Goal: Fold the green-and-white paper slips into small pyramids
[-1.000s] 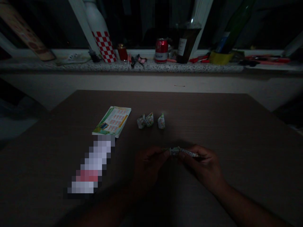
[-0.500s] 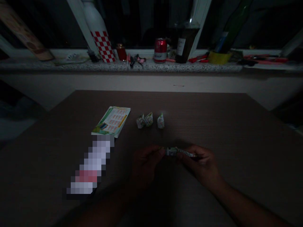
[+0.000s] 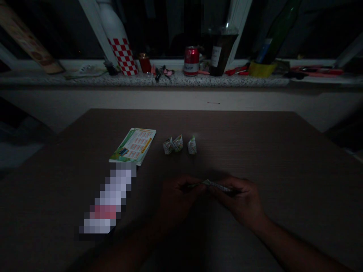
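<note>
Paper strip [image 3: 220, 186] pinched in each grip, the left hand [image 3: 178, 197] and right hand [image 3: 244, 200] have drawn closer together.

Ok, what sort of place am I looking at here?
Probably a room in a home, at a table by a window: a brown wood-grain table, a speckled grey stone windowsill, and a white bottle with red checks beside other odds and ends on that sill.
</note>
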Demonstrator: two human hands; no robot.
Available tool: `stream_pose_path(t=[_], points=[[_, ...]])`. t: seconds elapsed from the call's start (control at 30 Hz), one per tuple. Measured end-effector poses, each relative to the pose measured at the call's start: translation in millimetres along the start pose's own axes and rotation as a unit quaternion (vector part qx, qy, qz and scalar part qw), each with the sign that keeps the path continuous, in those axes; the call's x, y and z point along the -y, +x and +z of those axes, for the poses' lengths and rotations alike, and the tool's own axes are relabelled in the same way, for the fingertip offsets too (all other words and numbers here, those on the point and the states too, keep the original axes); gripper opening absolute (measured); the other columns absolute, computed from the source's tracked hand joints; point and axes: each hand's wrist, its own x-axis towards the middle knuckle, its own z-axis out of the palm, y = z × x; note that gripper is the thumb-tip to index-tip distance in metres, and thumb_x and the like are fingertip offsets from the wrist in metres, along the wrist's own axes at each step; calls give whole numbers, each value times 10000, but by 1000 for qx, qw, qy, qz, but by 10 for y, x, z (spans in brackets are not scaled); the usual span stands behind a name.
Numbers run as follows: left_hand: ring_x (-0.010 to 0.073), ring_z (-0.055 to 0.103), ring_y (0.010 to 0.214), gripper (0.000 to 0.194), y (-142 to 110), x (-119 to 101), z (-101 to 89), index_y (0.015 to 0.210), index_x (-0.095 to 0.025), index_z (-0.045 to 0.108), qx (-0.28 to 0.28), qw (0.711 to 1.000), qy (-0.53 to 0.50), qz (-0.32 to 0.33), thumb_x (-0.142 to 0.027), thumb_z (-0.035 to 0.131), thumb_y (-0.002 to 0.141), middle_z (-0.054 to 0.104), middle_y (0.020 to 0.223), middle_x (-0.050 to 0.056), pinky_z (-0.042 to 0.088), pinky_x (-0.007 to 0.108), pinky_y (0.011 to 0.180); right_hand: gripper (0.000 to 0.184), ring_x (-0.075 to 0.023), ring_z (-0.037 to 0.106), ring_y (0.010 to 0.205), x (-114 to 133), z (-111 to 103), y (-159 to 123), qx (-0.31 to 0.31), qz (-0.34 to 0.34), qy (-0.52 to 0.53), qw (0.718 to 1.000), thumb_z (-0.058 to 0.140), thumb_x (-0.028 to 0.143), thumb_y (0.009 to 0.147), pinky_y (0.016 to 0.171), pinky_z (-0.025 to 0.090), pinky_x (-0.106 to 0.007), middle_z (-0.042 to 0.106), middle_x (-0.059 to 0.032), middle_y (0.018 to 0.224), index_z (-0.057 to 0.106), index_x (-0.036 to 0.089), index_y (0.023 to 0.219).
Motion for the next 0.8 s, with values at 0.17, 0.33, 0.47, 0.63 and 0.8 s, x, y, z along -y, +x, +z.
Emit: stream_pose_path(t=[0.17,0.33,0.47,0.63,0.8], points=[[161,668,742,142,-9,-17,-13,888,-194,748,49,996,73,14,-231,694,762,747,802,12,485,221,657,49,-109,611,476,-19,-44,28,34,-38,-51,997,710,207,758,438,457,-174,702,-7,586,742,172,769],[140,629,626,133,-33,-63,-14,773,-152,743,55,991,109,52,-238,645,800,707,678,16,430,204,562,39,-96,575,427,-2,-36,19,19,-101,-117,988,705,198,767,412,426,-178,672,15,546,728,179,742],[125,604,605,141,-52,-62,2,764,-148,732,45,982,145,109,-218,620,813,688,668,11,416,206,572,55,-84,559,404,15,-5,9,-4,-117,-144,983,707,184,760,406,421,-171,637,35,512,708,177,705],[123,592,619,149,-44,-22,-13,770,-156,711,47,991,101,74,-266,625,820,673,673,-2,414,200,568,62,-106,656,554,59,-16,31,45,-67,-101,992,663,194,809,533,506,-172,714,12,663,725,193,812],[105,547,584,156,-40,-29,-10,723,-143,690,61,982,132,123,-238,614,820,621,633,-10,378,201,555,111,-121,664,570,76,-56,33,58,4,-48,997,642,234,828,519,505,-177,723,-4,656,738,188,798]])
